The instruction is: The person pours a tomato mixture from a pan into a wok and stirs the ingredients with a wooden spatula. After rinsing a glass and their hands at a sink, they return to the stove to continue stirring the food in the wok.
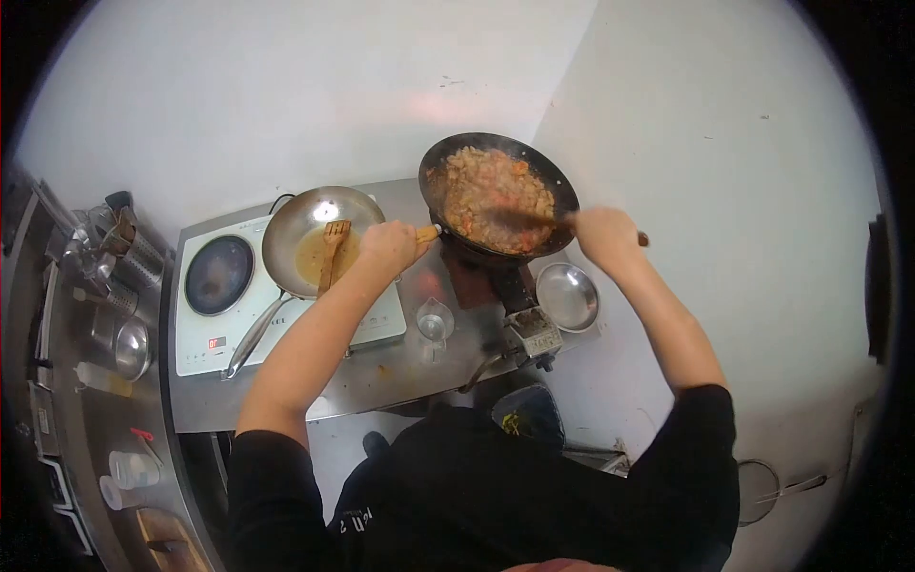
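My left hand [389, 250] is closed round the light wooden handle [428, 233] of a black wok [562, 186], which tilts over a burner. Chunky brown food with red and orange pieces [491, 181] fills much of the wok, and a little steam seems to rise. In my right hand [605, 232], closed at the wok's right rim, is a wooden spatula [534, 218]; its far end is blurred in the food. Left of the wok, a steel frying pan [357, 205] holds yellowish liquid, and a slotted wooden turner [333, 250] rests in it.
A white induction cooktop [200, 338] with a dark round plate [219, 275] lies left. Near the counter's front are a clear measuring jug [435, 324] and the burner's metal control box [534, 334]. A steel bowl [569, 296] sits right. Below stands a bin [538, 405].
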A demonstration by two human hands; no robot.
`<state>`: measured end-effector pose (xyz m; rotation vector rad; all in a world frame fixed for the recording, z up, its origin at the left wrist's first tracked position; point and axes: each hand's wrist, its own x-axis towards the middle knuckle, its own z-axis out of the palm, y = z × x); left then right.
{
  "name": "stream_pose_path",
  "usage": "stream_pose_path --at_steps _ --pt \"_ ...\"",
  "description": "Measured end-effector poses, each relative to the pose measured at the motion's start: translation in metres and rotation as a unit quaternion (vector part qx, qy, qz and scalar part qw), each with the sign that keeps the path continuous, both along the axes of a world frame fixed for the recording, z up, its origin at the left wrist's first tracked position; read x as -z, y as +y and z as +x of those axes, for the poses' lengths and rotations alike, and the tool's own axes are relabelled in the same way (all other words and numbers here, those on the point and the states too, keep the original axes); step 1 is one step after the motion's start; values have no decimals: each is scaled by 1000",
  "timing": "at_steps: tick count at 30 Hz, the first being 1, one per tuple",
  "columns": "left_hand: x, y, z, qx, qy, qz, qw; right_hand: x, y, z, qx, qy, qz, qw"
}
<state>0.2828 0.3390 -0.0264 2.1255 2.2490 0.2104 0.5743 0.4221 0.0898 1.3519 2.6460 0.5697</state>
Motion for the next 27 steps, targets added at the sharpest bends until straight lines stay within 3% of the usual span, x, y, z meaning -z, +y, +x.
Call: stream_pose_path --at_steps 3,8,10,13,17,19,22,24,27 --pt "2 1 -5 18 -3 9 1000 20 -19 10 -29 -61 44 997" --pt "11 5 -1 18 1 7 1000 75 88 -26 -55 -66 162 983" --pt "5 4 -5 10 13 6 1000 53 106 -33 -60 -8 141 988" --pt "2 6 0 -6 33 -45 998 6 105 -25 -56 -37 107 992" --pt "0 10 0 -20 35 -50 998 39 142 -25 -60 -38 114 991" --pt "1 8 0 -28 38 -57 997 73 142 -27 -41 33 49 997" --pt "4 6 0 -18 33 -3 999 76 143 8 -55 10 -5 998" --pt "-1 6 2 -25 31 -4 999 8 101 17 14 -8 -47 999" --pt "0 7 -1 -17 23 2 1000 -17 142 48 51 40 -44 997"
